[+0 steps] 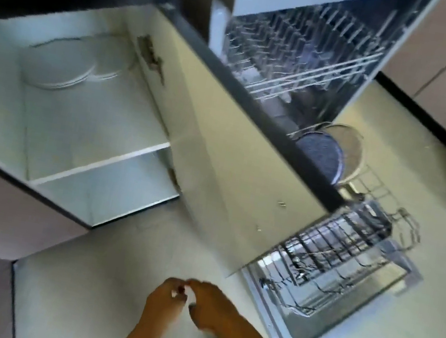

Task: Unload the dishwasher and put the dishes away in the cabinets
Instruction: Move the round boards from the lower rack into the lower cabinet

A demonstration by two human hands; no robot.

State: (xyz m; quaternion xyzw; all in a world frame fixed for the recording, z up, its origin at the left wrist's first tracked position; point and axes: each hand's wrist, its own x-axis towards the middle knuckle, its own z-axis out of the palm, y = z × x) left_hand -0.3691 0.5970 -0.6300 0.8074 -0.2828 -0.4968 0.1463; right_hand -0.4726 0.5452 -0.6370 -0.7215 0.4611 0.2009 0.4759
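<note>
While left hand meets right hand, 2 plate stacks, 2 racks

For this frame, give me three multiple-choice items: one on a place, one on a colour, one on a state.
1. Where do the white plates lie?
A. on the upper shelf of the open cabinet
B. on the floor
C. on the counter

2. What colour is the plate standing in the lower rack?
A. red
B. dark blue
C. yellow

3. How is the dishwasher door?
A. shut
B. half shut
C. folded down, with the lower rack pulled out over it

Answers: 1 A, the stack sits at the back of the cabinet's upper shelf. 2 B, its face shows dark blue among the rack wires. 3 C, the door lies low and flat beneath the rack.
</note>
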